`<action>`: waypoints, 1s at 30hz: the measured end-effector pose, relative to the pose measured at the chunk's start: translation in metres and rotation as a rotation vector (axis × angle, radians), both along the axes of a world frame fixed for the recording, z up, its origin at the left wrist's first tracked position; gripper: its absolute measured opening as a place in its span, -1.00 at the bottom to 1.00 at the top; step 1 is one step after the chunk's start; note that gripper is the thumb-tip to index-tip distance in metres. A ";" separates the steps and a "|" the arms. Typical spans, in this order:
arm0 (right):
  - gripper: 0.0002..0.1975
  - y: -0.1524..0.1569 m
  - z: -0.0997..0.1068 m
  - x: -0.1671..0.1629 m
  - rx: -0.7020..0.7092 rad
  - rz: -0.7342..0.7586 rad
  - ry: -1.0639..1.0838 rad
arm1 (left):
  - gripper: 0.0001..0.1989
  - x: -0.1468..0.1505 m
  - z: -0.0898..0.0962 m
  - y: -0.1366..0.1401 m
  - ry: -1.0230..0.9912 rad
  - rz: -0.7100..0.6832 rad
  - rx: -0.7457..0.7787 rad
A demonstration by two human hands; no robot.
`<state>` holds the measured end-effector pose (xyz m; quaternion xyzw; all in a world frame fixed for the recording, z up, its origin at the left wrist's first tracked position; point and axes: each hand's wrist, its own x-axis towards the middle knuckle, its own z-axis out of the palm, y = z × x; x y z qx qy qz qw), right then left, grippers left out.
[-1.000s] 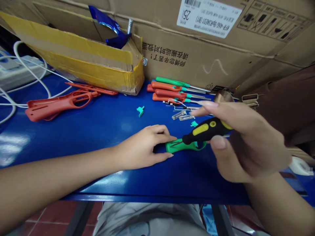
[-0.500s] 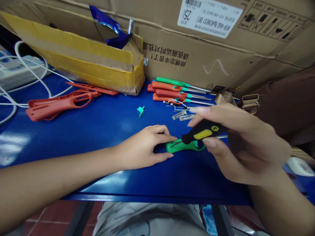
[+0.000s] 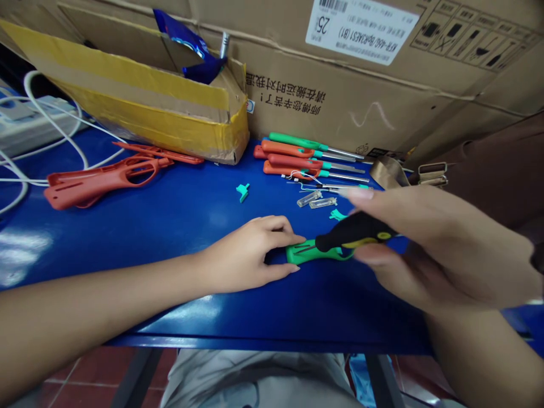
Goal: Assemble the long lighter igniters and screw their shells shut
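Observation:
Between the thumb and fingers of my left hand [image 3: 255, 252] is the end of a green lighter casing [image 3: 306, 253] lying on the blue table. My right hand [image 3: 437, 249] grips a black and yellow screwdriver [image 3: 352, 231], its thin shaft slanting down to the slotted part of the casing. The casing's far end is partly hidden behind the screwdriver and my right fingers. Just beyond them lies a small teal plastic piece [image 3: 337, 215]. Two clear fluid tanks [image 3: 322, 203] rest behind it, close to some thin white wires.
Several long-necked lighters [image 3: 293, 161] lie at the back against a large cardboard box [image 3: 289, 96]. Red casing halves [image 3: 102, 180] and white cables [image 3: 76, 141] are at left. A yellow-taped carton [image 3: 170, 122] stands behind. Another teal piece [image 3: 243, 191] lies mid-table.
My right hand has turned and shifted slightly right, rolling the screwdriver so its yellow patch faces lower. The teal piece behind it has come into view. My left hand stays put.

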<state>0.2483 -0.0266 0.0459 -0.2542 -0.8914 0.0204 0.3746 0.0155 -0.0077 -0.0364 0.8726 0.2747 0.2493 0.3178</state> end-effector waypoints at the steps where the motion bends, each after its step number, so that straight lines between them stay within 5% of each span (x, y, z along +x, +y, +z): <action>1: -0.41 0.001 -0.001 -0.001 0.005 0.012 0.035 | -0.72 0.000 0.001 0.000 0.003 -0.002 -0.005; 5: -0.44 0.003 0.000 -0.002 -0.043 0.071 0.075 | -0.75 0.000 0.001 0.000 0.004 -0.008 -0.024; 9: -0.48 0.005 0.003 0.000 0.131 0.001 -0.038 | -0.75 0.000 0.001 0.000 -0.001 -0.013 -0.032; 14: -0.38 0.008 -0.002 -0.003 -0.089 0.087 0.003 | -0.73 0.000 0.002 0.000 0.006 -0.007 -0.020; 19: -0.51 0.006 -0.002 -0.004 0.116 0.012 0.020 | -0.74 0.000 0.001 0.001 0.000 -0.017 -0.033; 24: -0.45 0.004 0.003 0.003 -0.157 0.002 -0.006 | -0.70 0.000 0.001 0.000 0.001 -0.011 -0.033; 30: -0.47 0.005 0.002 0.001 0.080 -0.036 -0.041 | -0.77 0.000 0.003 0.000 -0.004 -0.015 -0.046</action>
